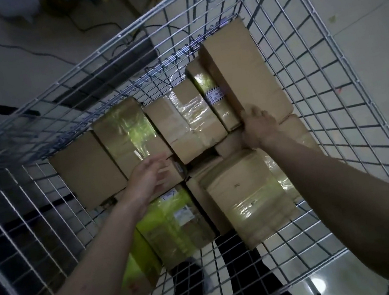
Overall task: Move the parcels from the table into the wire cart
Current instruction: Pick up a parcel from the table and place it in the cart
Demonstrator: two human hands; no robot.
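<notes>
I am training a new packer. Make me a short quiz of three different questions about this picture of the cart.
1. True or false: the right hand grips the tall plain box by its near corner.
2. The left hand is: A) open above the parcels, B) holding a parcel, C) gripping the wire cart.
3. Fill in: the parcel below the left wrist is wrapped in ____ tape.

Key: 1 true; 2 A; 3 yellow-green.
</notes>
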